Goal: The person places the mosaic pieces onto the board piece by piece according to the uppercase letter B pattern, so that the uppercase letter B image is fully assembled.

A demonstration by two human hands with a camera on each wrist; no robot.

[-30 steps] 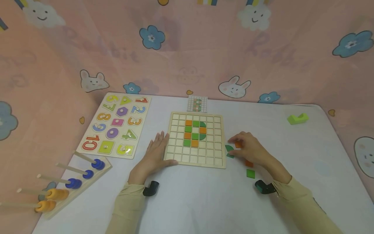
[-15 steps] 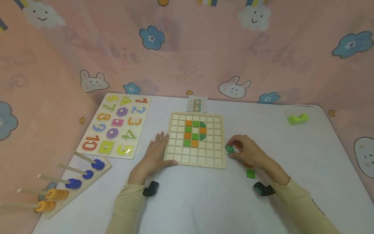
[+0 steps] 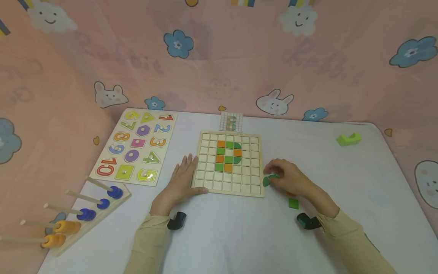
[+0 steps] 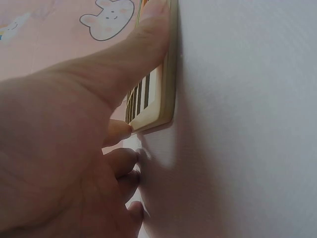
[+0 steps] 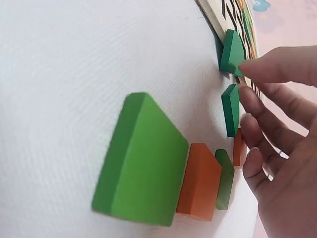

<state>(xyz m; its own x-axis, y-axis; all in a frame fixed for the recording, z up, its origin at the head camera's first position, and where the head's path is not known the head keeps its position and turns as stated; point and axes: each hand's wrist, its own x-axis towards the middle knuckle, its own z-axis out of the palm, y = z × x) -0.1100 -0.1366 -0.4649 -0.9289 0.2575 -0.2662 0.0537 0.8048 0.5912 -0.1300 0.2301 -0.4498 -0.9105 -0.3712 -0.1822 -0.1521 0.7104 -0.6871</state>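
In the head view, a square wooden grid board [image 3: 251, 189] bears orange, green and dark green tiles. My left hand [image 3: 180, 179] rests at its lower left corner, fingers spread along the left side and thumb on the front edge. My right hand [image 3: 289, 177] hovers by the board's right side, fingers bent loosely. In the right wrist view, the thumb tip touches a dark green rounded piece [image 5: 233, 53] at the board's edge. A second dark green piece [image 5: 230, 110] lies beside the index and middle fingertips. Nothing shows pinched between the fingers.
Near the right hand lie a green square tile [image 3: 293, 203] and an orange tile [image 5: 199, 182], partly covered from above. A pattern card [image 3: 231, 121] stands behind the board. Left are a number puzzle [image 3: 161, 148] and a peg stand [image 3: 92, 224]. A lime block [image 3: 349, 139] sits far right.
The right hand has moved slightly toward the front, and the two dark green pieces have shifted and turned under its fingers. The left hand has stayed put.
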